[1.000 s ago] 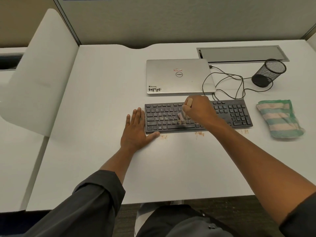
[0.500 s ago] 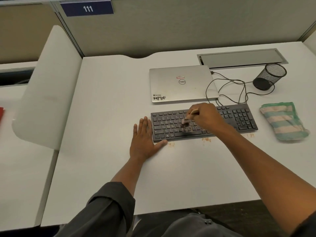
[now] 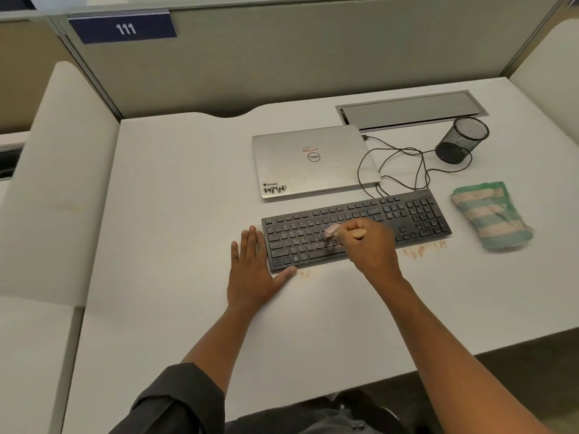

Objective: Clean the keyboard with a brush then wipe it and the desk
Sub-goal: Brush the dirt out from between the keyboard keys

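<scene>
brush [image 3: 331, 230] shifted left along mid keys | right hand [image 3: 369, 245] clamped on brush | left hand [image 3: 250, 274] flat, fingers apart, on table [image 3: 175, 214] touching keyboard [image 3: 416, 214] left end | cloth [image 3: 492, 214] right of keyboard

The brush [image 3: 343, 231] shows only a blurred pale tip just beyond the curled fingers [image 3: 351, 238] of the right hand [image 3: 371, 245] and a rounded handle end above them; the rest is hidden inside the grip. Under that hand, a stretch of the keyboard [image 3: 407, 217] and its front edge are covered. The key legends are too small to read. The left hand's [image 3: 253, 274] thumb lies at the keyboard's near corner; contact cannot be judged. Both arms are cut off by the bottom edge. The small red label on the laptop [image 3: 313, 161] is unreadable.
</scene>
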`<state>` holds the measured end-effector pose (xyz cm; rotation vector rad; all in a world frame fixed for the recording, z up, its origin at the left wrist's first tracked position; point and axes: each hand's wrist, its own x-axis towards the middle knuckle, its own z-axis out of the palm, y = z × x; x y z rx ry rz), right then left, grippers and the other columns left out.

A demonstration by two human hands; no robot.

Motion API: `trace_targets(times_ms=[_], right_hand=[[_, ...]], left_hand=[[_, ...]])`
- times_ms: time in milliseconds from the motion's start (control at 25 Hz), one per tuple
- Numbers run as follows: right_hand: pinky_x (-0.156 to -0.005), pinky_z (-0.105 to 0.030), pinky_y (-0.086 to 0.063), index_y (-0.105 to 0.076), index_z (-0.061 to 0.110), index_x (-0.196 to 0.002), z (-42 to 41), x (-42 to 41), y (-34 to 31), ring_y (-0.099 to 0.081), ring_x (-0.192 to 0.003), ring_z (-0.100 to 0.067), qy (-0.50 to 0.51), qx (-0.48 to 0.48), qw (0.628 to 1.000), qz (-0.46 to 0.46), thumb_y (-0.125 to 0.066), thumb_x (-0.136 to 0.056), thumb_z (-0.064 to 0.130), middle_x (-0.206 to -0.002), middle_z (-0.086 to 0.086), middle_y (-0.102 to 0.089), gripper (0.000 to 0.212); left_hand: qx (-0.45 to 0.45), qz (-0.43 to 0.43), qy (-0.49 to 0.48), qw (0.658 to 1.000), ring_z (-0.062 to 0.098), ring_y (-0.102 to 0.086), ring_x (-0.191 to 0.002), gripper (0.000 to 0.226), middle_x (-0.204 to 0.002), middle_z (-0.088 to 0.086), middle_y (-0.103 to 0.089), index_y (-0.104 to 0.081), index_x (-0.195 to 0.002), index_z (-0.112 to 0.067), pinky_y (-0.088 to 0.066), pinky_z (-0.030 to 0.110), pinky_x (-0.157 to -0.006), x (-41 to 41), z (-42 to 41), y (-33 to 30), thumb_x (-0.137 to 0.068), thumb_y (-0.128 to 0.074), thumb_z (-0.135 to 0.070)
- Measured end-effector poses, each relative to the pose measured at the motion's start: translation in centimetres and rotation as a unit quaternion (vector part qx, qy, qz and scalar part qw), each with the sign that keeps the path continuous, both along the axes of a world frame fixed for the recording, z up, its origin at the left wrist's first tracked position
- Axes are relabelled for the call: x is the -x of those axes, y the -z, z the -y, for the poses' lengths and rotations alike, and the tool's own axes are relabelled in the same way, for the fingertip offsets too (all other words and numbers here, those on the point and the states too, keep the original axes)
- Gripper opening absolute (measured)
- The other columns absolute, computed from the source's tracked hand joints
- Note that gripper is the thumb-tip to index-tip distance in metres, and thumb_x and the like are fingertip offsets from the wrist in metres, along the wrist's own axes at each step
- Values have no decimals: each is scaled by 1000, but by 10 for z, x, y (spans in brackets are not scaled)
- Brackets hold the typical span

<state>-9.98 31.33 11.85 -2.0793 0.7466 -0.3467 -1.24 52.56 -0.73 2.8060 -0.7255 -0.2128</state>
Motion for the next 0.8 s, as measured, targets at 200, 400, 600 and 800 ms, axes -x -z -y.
trace_targets(times_ms=[200, 400, 600, 800], right_hand=[[-61, -19, -48, -73, 21, -81, -19, 16, 24, -61, -68, -2, -26, 20, 999, -7, -69, -84, 11, -76, 13, -67, 11], [-61, -28, -52, -71, 16, -88, -17, 17, 26, -62, -73, -12, -13, 80, 997, 12, -64, -88, 13, -81, 6, -69, 8], [-59, -29, -53, -73, 13, -91, -10, 2, 17, -64, -71, -15, -56, 72, 995, -33, -60, -88, 13, -80, 1, -71, 13], [-53, -19, -41, -74, 13, -84, 9, -18, 3, -65, -73, -16, -93, 81, 987, -101, -46, -84, 25, -79, -1, -71, 30]], left_hand=[[1, 2, 0, 1000, 21, 16, -156, 120, -170, 11, 8, 5, -161, -6, 9, 44, -126, -1, 0, 3, -80, -19, -92], [2, 0, 0, 1000, 20, 17, -155, 121, -170, 10, 8, 4, -161, -6, 10, 44, -126, -2, 1, 3, -80, -19, -92], [8, 2, -1, 1000, 20, 15, -156, 121, -170, 10, 7, 3, -161, -6, 9, 44, -126, 0, 0, 2, -80, -19, -92], [-2, -3, -2, 1000, 20, 17, -155, 120, -170, 10, 9, 4, -161, -6, 9, 44, -126, 0, 0, 1, -81, -20, -91]])
